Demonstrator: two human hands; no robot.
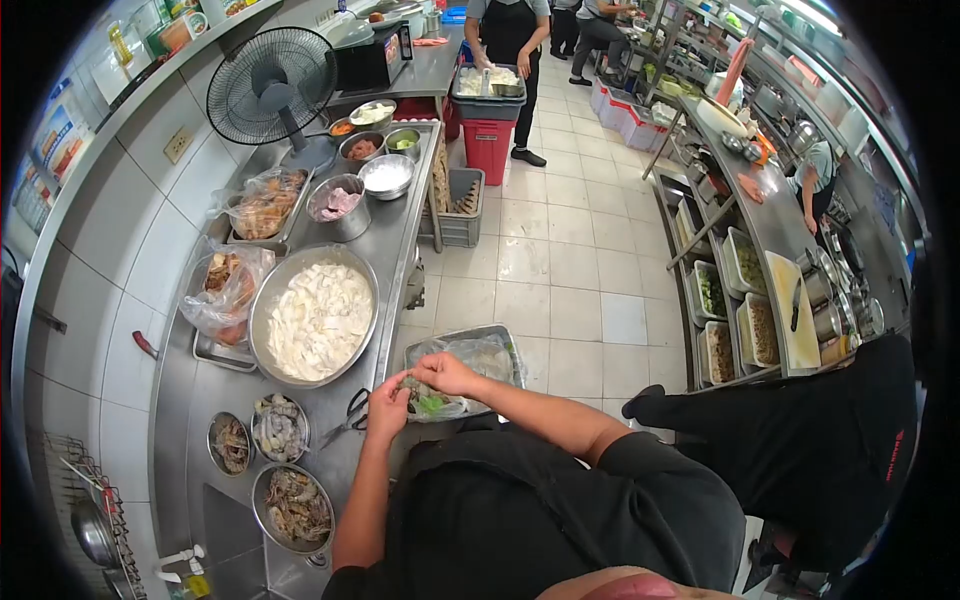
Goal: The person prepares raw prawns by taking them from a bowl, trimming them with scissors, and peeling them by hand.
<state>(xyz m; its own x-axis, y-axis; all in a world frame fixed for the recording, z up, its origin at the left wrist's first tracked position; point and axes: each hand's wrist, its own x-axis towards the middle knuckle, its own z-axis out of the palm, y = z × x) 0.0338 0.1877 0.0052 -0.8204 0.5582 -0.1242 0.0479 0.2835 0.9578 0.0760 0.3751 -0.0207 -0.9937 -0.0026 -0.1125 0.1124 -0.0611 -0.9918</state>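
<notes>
My left hand (388, 405) and my right hand (445, 374) are close together over the near edge of a grey bin (516, 365) lined with clear plastic. Both hands have their fingers pinched; whatever is between them is too small to name. Something green (430, 403) shows in the bin below. Black-handled scissors (350, 420) lie on the steel counter (350, 450) beside my left hand. Left of them are a bowl of peeled shrimp (281, 430), a smaller bowl of shrimp (230, 445) and a larger bowl of shrimp (293, 507).
A big bowl of whitish pieces (318, 318) stands farther up the counter, with plastic bags of food (228, 290) and a fan (272, 95) beyond. A person in black (800, 450) is close on the right. Another person (505, 40) works at a tub (490, 95) ahead.
</notes>
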